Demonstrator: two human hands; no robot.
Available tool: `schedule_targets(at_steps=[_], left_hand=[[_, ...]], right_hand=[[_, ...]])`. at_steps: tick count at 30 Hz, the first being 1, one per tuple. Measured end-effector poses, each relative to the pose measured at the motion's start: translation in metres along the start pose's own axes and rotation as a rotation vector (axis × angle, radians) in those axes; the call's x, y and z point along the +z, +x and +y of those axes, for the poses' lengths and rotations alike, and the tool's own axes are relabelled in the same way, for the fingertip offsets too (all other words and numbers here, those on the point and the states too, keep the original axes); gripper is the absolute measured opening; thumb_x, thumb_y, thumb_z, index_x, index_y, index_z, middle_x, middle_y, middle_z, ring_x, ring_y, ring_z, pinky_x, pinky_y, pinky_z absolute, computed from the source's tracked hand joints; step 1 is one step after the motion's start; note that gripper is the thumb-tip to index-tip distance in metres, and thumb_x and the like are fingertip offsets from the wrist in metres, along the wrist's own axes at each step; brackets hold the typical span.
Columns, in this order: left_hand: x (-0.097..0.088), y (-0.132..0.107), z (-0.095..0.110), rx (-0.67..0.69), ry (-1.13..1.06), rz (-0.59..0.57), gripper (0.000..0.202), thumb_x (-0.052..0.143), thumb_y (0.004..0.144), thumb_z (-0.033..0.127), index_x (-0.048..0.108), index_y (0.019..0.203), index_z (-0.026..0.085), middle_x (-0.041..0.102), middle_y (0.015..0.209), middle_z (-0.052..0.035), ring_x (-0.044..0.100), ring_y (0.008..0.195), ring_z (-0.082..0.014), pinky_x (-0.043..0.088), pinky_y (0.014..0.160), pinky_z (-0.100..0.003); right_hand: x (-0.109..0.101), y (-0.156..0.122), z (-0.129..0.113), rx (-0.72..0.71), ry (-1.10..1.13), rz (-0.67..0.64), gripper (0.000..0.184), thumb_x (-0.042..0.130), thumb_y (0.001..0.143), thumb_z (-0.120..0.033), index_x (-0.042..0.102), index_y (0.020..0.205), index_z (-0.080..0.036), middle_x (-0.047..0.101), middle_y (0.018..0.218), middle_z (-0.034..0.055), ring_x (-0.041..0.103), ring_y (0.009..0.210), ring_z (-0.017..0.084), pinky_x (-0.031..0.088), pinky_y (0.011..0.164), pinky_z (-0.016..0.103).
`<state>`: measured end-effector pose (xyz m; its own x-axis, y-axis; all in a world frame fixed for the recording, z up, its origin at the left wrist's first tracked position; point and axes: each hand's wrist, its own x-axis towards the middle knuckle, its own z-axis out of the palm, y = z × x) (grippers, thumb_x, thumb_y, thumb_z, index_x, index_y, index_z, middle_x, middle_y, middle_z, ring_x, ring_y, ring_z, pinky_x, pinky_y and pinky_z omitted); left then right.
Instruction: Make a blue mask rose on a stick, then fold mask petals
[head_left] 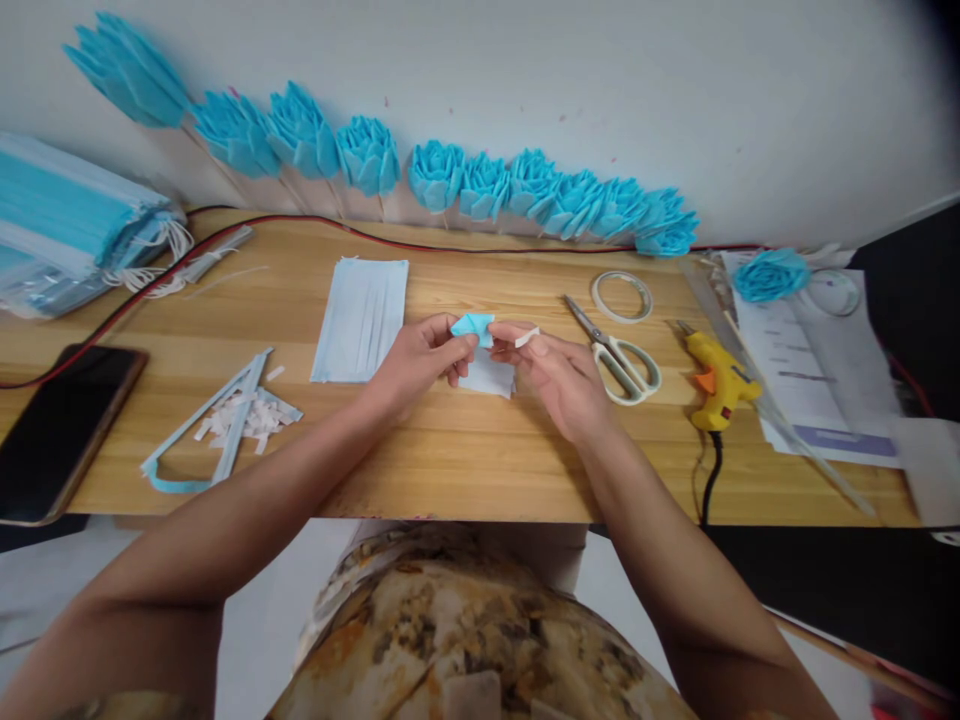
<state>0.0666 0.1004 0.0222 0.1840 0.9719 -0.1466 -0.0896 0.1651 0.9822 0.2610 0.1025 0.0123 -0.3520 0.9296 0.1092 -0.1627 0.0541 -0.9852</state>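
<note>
My left hand and my right hand meet over the middle of the wooden table. Together they pinch a small folded piece of blue mask fabric, held just above a pale square of the same material. A short white strip sticks out from my right fingers. A flat blue face mask lies just left of my left hand.
Scissors, a tape roll and a yellow glue gun lie right of my hands. A phone, mask trimmings and a stack of masks sit left. Blue fabric flowers line the wall; another flower rests on papers.
</note>
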Motion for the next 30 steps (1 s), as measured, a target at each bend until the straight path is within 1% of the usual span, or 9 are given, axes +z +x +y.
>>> schedule_targets(at_steps=[5, 10, 12, 14, 17, 21, 25, 28, 30], left_hand=[[0.0007, 0.0006, -0.0005, -0.006, -0.025, 0.021, 0.02, 0.071, 0.086, 0.031, 0.06, 0.077, 0.016, 0.062, 0.063, 0.0011, 0.056, 0.053, -0.0084, 0.046, 0.051, -0.02], [0.0008, 0.0012, -0.0007, 0.006, -0.01, 0.059, 0.019, 0.068, 0.087, 0.025, 0.06, 0.072, 0.016, 0.061, 0.061, 0.0014, 0.054, 0.051, -0.0073, 0.045, 0.051, -0.019], [0.0009, 0.0015, -0.0008, 0.005, -0.027, 0.071, 0.017, 0.067, 0.086, 0.023, 0.06, 0.072, 0.015, 0.062, 0.062, 0.001, 0.055, 0.052, -0.0074, 0.045, 0.051, -0.019], [0.001, 0.0016, -0.001, 0.001, -0.053, 0.081, 0.016, 0.066, 0.086, 0.022, 0.06, 0.073, 0.015, 0.063, 0.064, 0.0004, 0.056, 0.053, -0.0079, 0.046, 0.051, -0.02], [0.0009, 0.0015, -0.0016, 0.005, -0.082, 0.081, 0.015, 0.066, 0.085, 0.022, 0.06, 0.073, 0.015, 0.063, 0.066, -0.0002, 0.056, 0.054, -0.0081, 0.047, 0.051, -0.02], [0.0003, 0.001, -0.0021, 0.015, -0.096, 0.077, 0.016, 0.067, 0.085, 0.024, 0.06, 0.073, 0.015, 0.063, 0.067, -0.0004, 0.057, 0.055, -0.0086, 0.047, 0.051, -0.02], [-0.0001, 0.0011, -0.0018, 0.011, -0.106, 0.081, 0.015, 0.067, 0.085, 0.023, 0.06, 0.074, 0.016, 0.063, 0.067, -0.0002, 0.058, 0.056, -0.0089, 0.047, 0.051, -0.02], [-0.0001, 0.0014, -0.0019, 0.011, -0.1, 0.074, 0.015, 0.066, 0.085, 0.023, 0.06, 0.074, 0.015, 0.063, 0.067, -0.0003, 0.057, 0.055, -0.0086, 0.047, 0.051, -0.02], [0.0, 0.0015, -0.0022, 0.01, -0.093, 0.071, 0.014, 0.066, 0.085, 0.022, 0.061, 0.074, 0.015, 0.063, 0.066, -0.0003, 0.057, 0.055, -0.0085, 0.047, 0.051, -0.02]], right_hand=[[0.0002, 0.0001, 0.0008, -0.011, -0.01, -0.014, 0.027, 0.063, 0.096, -0.047, 0.08, 0.113, -0.034, 0.073, 0.124, 0.0023, 0.066, 0.111, 0.022, 0.052, 0.101, 0.041], [-0.0003, -0.0007, 0.0005, 0.001, -0.037, -0.041, 0.028, 0.063, 0.096, -0.048, 0.079, 0.114, -0.035, 0.073, 0.122, 0.0022, 0.066, 0.111, 0.022, 0.051, 0.102, 0.041], [-0.0002, -0.0005, -0.0006, 0.013, -0.027, -0.029, 0.028, 0.063, 0.095, -0.049, 0.079, 0.114, -0.034, 0.075, 0.117, 0.0026, 0.067, 0.11, 0.022, 0.051, 0.102, 0.041], [0.0004, 0.0, -0.0019, 0.027, -0.006, 0.01, 0.029, 0.065, 0.094, -0.049, 0.079, 0.113, -0.032, 0.076, 0.113, 0.003, 0.068, 0.11, 0.023, 0.052, 0.101, 0.042], [0.0013, 0.0008, -0.0032, 0.049, -0.008, 0.061, 0.032, 0.066, 0.092, -0.052, 0.079, 0.111, -0.029, 0.075, 0.115, 0.0042, 0.068, 0.112, 0.024, 0.054, 0.099, 0.042], [0.0012, 0.0009, -0.0028, 0.056, -0.058, 0.069, 0.035, 0.065, 0.092, -0.056, 0.079, 0.107, -0.027, 0.075, 0.115, 0.0051, 0.067, 0.112, 0.024, 0.055, 0.097, 0.041], [0.0011, 0.0009, -0.0022, 0.025, -0.065, 0.045, 0.032, 0.062, 0.095, -0.053, 0.08, 0.104, -0.028, 0.074, 0.12, 0.0041, 0.066, 0.115, 0.023, 0.055, 0.096, 0.039], [0.0014, 0.001, -0.0026, 0.012, -0.08, 0.001, 0.031, 0.061, 0.096, -0.051, 0.08, 0.108, -0.03, 0.072, 0.125, 0.0036, 0.064, 0.119, 0.023, 0.055, 0.097, 0.039], [0.0013, 0.0009, -0.003, 0.012, -0.085, -0.005, 0.031, 0.06, 0.097, -0.05, 0.079, 0.11, -0.03, 0.072, 0.126, 0.0037, 0.064, 0.119, 0.023, 0.054, 0.098, 0.04]])
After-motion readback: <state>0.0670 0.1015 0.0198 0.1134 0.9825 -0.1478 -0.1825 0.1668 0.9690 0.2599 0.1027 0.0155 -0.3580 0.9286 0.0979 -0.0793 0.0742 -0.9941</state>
